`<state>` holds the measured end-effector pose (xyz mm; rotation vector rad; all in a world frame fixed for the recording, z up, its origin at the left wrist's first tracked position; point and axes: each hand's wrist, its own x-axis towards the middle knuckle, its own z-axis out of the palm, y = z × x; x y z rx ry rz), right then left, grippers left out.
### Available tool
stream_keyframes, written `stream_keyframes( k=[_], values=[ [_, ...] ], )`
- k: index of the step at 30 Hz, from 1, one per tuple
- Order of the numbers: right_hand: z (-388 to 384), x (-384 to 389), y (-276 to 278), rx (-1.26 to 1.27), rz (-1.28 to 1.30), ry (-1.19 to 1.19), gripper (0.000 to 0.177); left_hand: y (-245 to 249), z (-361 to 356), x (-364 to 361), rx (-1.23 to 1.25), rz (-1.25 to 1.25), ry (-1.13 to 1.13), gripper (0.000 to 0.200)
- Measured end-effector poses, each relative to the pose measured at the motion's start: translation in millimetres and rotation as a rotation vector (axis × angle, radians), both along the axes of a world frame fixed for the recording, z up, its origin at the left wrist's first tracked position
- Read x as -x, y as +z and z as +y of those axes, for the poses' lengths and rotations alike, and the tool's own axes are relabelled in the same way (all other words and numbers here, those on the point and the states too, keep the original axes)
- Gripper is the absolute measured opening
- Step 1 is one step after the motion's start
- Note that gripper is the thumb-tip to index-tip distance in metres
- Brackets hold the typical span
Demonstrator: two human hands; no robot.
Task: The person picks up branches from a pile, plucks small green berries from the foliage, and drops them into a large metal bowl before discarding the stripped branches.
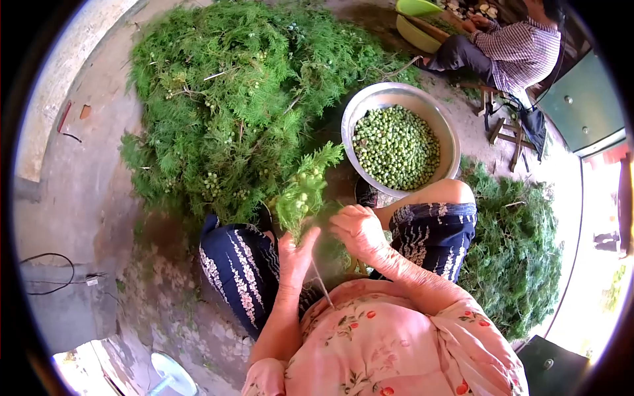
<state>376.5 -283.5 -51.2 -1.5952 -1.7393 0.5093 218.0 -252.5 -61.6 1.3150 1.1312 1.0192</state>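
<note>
My left hand [296, 256] is closed around a leafy conifer sprig [302, 195] that points up and away from me, with pale green cones among its leaves. Its thin stem runs down below the hand toward my lap. Just to the right, my right hand [358, 230] is curled with its fingers pressed together; what they hold, if anything, is hidden. A large metal basin [450, 142] stands beyond my right knee and contains many small round green cones [396, 146].
A big heap of cut conifer branches [218, 112] lies ahead and to the left. More branches [512, 244] are piled to the right. Another person [518, 49] sits at the upper right beside a green tub [417, 30] and a wooden stool [512, 135]. A cable [49, 256] lies at left.
</note>
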Motion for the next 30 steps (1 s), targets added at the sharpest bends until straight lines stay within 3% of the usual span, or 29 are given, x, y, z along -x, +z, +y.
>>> stream_keyframes(
  k=[4, 9, 10, 12, 14, 15, 22, 25, 28, 29, 30],
  values=[
    [-6.5, -4.8, -0.1, 0.199, 0.296, 0.043, 0.016, 3.3, -1.1, 8.7, 0.111, 0.025, -0.02, 0.025],
    [7.4, -17.0, 20.6, 0.057, 0.249, -0.169, 0.017, 6.5, -3.4, 7.3, 0.065, 0.13, -0.079, 0.03],
    [12.7, -22.3, 31.0, -0.153, -0.048, -0.199, 0.02, 7.1, -4.1, 5.9, 0.031, 0.134, -0.09, 0.03],
    [19.8, -23.8, 43.6, -0.231, -0.003, -0.214, 0.022, 6.8, -5.8, 5.3, 0.0, 0.148, -0.108, 0.03],
    [22.4, -15.7, 50.7, -0.106, 0.2, -0.139, 0.023, 4.3, -5.6, 6.8, -0.005, 0.13, -0.156, 0.031],
    [25.6, -12.6, 44.3, -0.105, 0.188, -0.073, 0.025, -0.7, -3.7, 7.1, -0.129, 0.181, -0.187, 0.034],
    [28.6, -11.7, 18.5, 0.037, 0.162, -0.038, 0.019, -0.1, -4.7, 8.9, -0.001, 0.313, -0.214, 0.04],
    [20.1, -10.5, 30.4, -0.066, 0.178, -0.088, 0.016, 6.5, -3.3, -3.1, -0.371, 0.37, -0.091, 0.033],
    [14.0, -9.6, 27.9, -0.183, -0.12, -0.045, 0.011, -3.3, -3.9, 3.0, -0.424, 0.456, -0.118, 0.027],
    [9.9, -10.5, 36.8, -0.184, -0.17, -0.009, 0.008, -1.4, -5.6, 4.7, -0.379, 0.518, -0.141, 0.029],
    [5.1, -8.2, 43.8, -0.179, -0.23, 0.015, 0.007, -9.2, -8.1, 4.5, -0.255, 0.409, -0.103, 0.033]
  ],
)
